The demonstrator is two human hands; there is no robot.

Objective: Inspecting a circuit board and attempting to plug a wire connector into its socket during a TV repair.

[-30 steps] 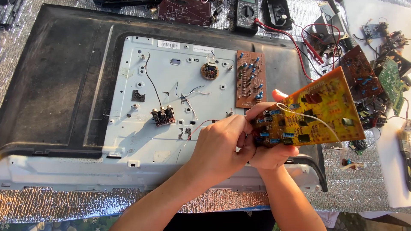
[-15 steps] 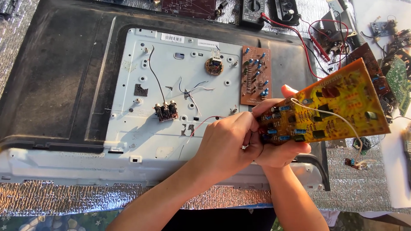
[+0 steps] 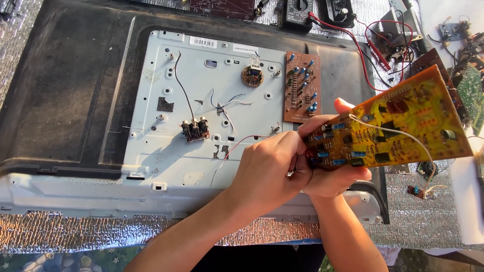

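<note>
My right hand (image 3: pixel 334 180) grips a yellow circuit board (image 3: pixel 403 126) from beneath, its thumb over the board's far edge. The board is tilted, component side towards me, above the right end of an opened flat television back (image 3: pixel 75 90). My left hand (image 3: pixel 267 168) is closed at the board's left edge, its fingertips pinching among the small parts there. A white wire (image 3: pixel 403 135) loops off the board down to a small loose part (image 3: pixel 416 190).
The grey metal chassis plate (image 3: pixel 151 151) carries a brown circuit board (image 3: pixel 301 86), a black jack block (image 3: pixel 195 128), a round part (image 3: pixel 252 76) and loose thin wires. A multimeter (image 3: pixel 300 12) with red leads lies at the back. More boards (image 3: pixel 471 90) are piled at the right.
The yellow board has risen slightly and swung a little to the right, both hands staying on it. The view has shifted down over the chassis.
</note>
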